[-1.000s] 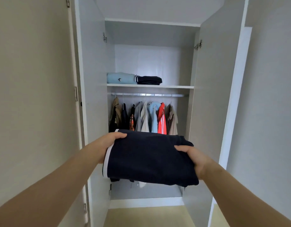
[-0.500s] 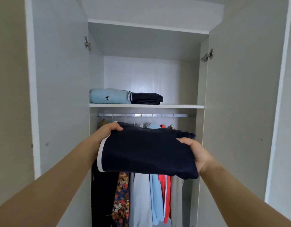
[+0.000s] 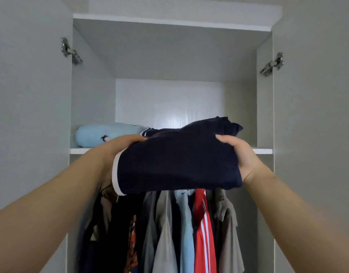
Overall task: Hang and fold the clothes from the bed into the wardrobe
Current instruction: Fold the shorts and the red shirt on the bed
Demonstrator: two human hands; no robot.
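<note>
A folded navy garment [image 3: 177,160] with a white edge is held flat at shelf height in front of the open wardrobe. My left hand [image 3: 118,148] grips its left side, thumb on top. My right hand [image 3: 240,154] grips its right side. Its far edge reaches over the white shelf [image 3: 263,150]. A folded light-blue garment [image 3: 98,134] lies on the shelf's left part. Beside that lies a dark folded garment with striped trim [image 3: 148,131], mostly hidden behind the one I hold.
Below the shelf, several clothes hang close together, among them a red top with white stripes [image 3: 202,229] and a light-blue shirt [image 3: 186,229]. Both wardrobe doors stand open, left door [image 3: 30,115] and right door [image 3: 315,115]. Metal hinges show on both sides.
The wardrobe has come closer and both hands have lifted the navy garment from below the rail up to shelf level, its far edge now over the shelf.
</note>
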